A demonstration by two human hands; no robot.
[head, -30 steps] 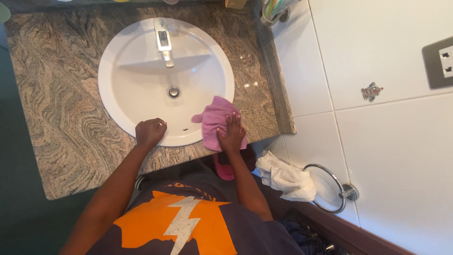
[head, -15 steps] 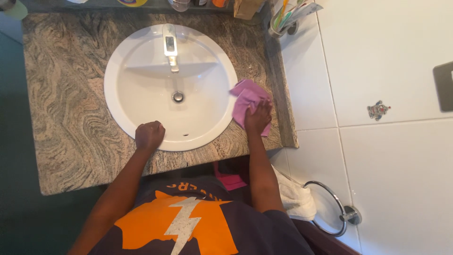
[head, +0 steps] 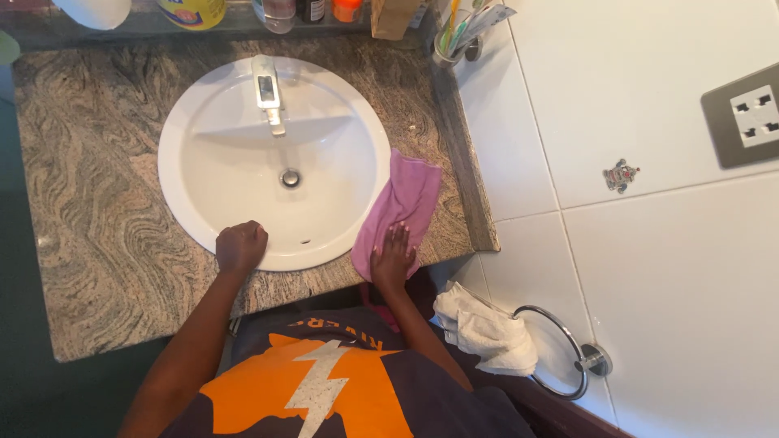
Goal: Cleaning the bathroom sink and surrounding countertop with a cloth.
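A pink cloth point(head: 402, 203) lies stretched out on the granite counter point(head: 97, 211), just right of the round white sink point(head: 195, 203). My right hand point(head: 392, 258) presses flat on the cloth's near end at the counter's front edge, fingers spread. My left hand point(head: 240, 246) is closed in a fist and rests on the sink's front rim. A chrome tap point(head: 268, 91) stands at the back of the basin, with the drain point(head: 290, 178) in the middle.
Bottles and a jar line the back shelf, with a cup of toothbrushes point(head: 452, 36) at the right corner. A white towel point(head: 485, 328) hangs on a chrome ring point(head: 568, 357) on the tiled wall. A wall socket point(head: 746, 113) sits at upper right.
My right hand has pulled the pink cloth back from the counter's right side toward the front edge, and the cloth has spread out long. My left fist has stayed on the sink rim.
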